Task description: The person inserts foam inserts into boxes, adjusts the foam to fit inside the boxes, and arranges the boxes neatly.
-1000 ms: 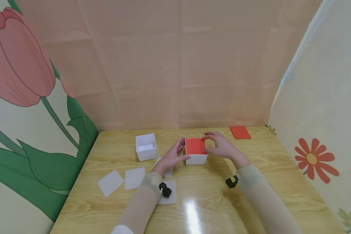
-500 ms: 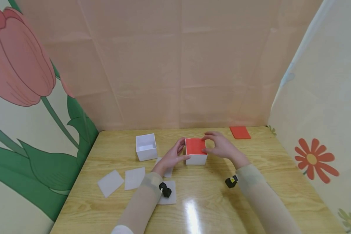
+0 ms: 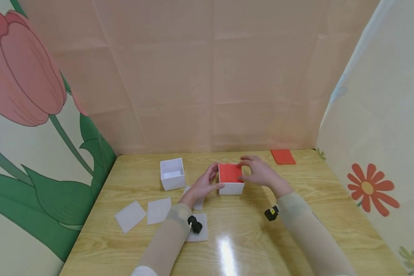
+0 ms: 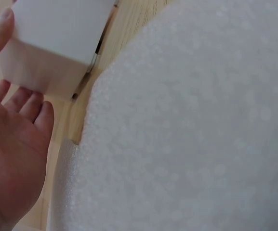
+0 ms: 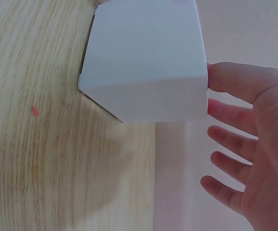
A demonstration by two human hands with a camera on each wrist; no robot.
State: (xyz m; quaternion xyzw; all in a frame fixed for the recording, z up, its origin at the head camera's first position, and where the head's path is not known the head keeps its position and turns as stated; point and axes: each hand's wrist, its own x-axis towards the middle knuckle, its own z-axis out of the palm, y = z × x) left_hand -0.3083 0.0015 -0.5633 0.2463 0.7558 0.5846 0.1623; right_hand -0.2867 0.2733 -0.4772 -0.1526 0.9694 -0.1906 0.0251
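Note:
A white box (image 3: 231, 188) stands on the table with a red foam square (image 3: 229, 173) lying across its open top, inside the rim. My left hand (image 3: 204, 186) holds the box at its left side, thumb at the front face and fingers round the far left side. In the left wrist view, the fingertips lie along the box's side wall (image 4: 42, 72). My right hand (image 3: 260, 171) has its thumb and index finger spread apart, their tips on the red square's right edge. The right wrist view shows its other fingers loose beside the box; those two tips are hidden behind the rim.
A second white box (image 3: 172, 178), uncovered, stands to the left. White foam sheets lie at the front left, including one sheet (image 3: 130, 216) and another (image 3: 159, 210); others are partly under the left arm. Another red square (image 3: 283, 156) lies at the back right table edge.
My right wrist has shifted very slightly left, its fingertips staying at the red square's edge. The left hand and both boxes have kept their places.

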